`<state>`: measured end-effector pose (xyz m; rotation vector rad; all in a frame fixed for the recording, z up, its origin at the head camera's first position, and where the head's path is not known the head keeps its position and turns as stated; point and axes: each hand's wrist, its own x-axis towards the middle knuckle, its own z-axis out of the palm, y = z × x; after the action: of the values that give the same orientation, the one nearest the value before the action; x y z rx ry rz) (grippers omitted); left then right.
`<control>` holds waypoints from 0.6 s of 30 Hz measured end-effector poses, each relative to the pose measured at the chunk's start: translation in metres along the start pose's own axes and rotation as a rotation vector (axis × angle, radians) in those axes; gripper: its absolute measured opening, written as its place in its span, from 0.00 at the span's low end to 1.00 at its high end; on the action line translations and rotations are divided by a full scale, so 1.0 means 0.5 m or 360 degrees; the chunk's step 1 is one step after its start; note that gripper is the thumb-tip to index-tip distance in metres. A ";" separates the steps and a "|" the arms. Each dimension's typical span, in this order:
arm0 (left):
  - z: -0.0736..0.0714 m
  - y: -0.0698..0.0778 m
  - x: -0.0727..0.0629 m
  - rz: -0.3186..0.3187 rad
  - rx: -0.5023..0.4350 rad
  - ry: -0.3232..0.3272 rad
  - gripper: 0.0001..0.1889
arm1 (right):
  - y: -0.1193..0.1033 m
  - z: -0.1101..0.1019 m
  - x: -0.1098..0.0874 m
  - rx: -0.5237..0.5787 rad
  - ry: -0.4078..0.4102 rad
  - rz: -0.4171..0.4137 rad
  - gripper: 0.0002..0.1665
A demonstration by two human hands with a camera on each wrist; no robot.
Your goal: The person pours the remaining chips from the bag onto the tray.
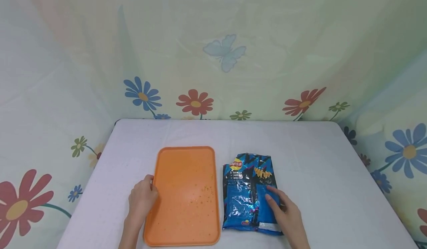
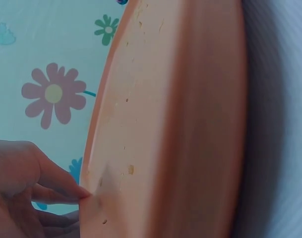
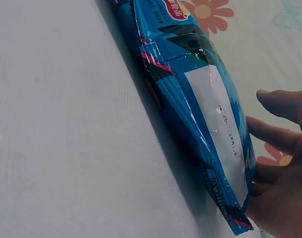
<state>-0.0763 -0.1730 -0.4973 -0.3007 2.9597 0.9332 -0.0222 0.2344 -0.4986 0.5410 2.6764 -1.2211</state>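
Orange tray [image 1: 180, 175], left rim pinched by the left hand [image 1: 143, 195]: hold secured. Blue snack bag [image 1: 238, 201], under the right hand [image 1: 287, 215], fingers loosely spread: touched, ungripped. Crumbs [image 1: 207, 195], right of the left-hand pinch: apparently uncleared.

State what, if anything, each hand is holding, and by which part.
The left hand pinches the orange tray by its left rim. The right hand touches the blue bag on its right side, showing no grip.

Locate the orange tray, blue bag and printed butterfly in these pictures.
Orange tray [image 1: 178, 182], head view: bare floor, near centre.
Blue bag [image 1: 245, 194], head view: middle of its upper side.
Printed butterfly [image 1: 225, 52], head view: where the wings meet.
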 end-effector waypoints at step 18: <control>0.001 0.001 0.001 0.0018 0.0016 -0.0001 0.19 | 0.003 -0.020 -0.025 0.0024 -0.0302 -0.0201 0.54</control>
<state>-0.0767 -0.1724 -0.4976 -0.2837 2.9675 0.9193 -0.0098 0.2396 -0.4893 0.2470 2.5757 -1.2566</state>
